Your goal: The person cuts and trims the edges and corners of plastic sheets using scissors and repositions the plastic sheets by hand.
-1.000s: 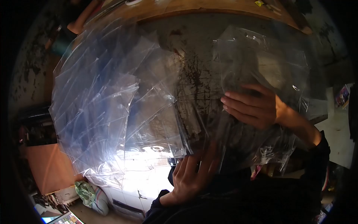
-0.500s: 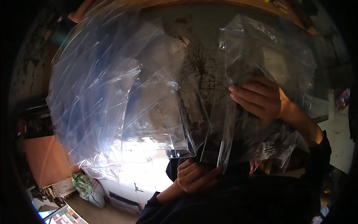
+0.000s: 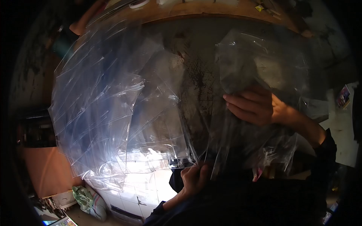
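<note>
Scratches and dark stains marked the middle of the desk [image 3: 201,71] in front of you, and a wooden ledge [image 3: 181,10] ran along its far side, with a small yellow packet [image 3: 259,7] on it. Clear plastic sheets [image 3: 100,88] lay overlapped in a broad, creased pile over the left part of the desk, shining where the light struck their lower edge. More clear plastic [image 3: 237,56] was spread on the right, beneath your right hand [image 3: 249,106]. That hand's fingers lay close together, their tips near the plastic's left edge; you could not tell whether they gripped it. Your left hand [image 3: 194,179] was at the near edge, by the lower right corner of the pile, fingers curled; whether they were clamped on a corner could not be told. Beyond the pile's lower left stood an orange panel [image 3: 47,169], with a green bag [image 3: 83,197] just below, beside white tiles [image 3: 141,192].
</note>
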A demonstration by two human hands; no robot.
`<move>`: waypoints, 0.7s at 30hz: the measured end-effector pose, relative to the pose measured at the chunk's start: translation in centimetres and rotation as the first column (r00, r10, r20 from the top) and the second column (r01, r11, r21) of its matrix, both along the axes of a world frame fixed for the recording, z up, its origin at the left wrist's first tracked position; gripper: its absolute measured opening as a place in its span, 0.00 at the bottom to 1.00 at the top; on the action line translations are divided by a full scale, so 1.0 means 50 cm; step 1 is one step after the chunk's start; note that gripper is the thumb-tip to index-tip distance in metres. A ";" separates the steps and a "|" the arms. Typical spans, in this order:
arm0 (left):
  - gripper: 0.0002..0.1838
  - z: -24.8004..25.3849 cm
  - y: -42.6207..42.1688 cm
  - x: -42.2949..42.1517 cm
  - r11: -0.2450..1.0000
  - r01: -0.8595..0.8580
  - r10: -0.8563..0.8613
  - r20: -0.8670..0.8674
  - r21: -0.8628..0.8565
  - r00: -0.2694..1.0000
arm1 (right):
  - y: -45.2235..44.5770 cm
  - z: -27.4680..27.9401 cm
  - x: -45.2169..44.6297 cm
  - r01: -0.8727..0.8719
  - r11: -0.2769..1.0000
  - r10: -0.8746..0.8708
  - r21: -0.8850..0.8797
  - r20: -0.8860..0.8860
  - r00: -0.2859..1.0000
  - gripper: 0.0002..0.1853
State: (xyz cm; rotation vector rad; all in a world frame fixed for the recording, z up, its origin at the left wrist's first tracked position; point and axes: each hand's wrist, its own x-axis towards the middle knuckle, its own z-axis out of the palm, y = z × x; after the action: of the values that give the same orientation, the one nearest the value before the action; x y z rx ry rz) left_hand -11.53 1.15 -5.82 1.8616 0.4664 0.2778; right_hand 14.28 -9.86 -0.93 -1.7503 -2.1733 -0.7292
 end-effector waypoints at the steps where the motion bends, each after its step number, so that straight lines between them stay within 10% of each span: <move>1: 0.08 0.003 0.001 0.002 0.999 -0.007 0.007 -0.001 -0.042 1.000 | 0.004 0.006 -0.002 0.024 1.000 -0.023 -0.015 0.013 1.000 0.06; 6: 0.07 0.003 -0.001 0.000 0.993 0.020 -0.015 0.046 -0.115 0.999 | 0.062 0.043 -0.005 0.095 0.994 -0.092 -0.053 0.061 0.994 0.06; 11: 0.02 -0.034 -0.002 -0.026 0.977 0.039 -0.063 0.108 0.208 0.992 | 0.113 0.040 0.075 0.198 0.952 -0.174 -0.234 0.119 0.978 0.08; 21: 0.01 -0.048 -0.006 -0.027 0.993 0.039 -0.050 0.106 0.111 0.993 | 0.114 0.071 0.143 0.176 0.857 -0.349 -0.485 -0.295 0.889 0.18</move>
State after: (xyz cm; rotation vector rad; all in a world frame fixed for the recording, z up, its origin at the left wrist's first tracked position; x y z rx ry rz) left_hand -12.88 0.87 -8.23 1.9491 0.3409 0.3784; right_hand 21.43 -4.19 2.62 -2.2272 -1.9480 0.0901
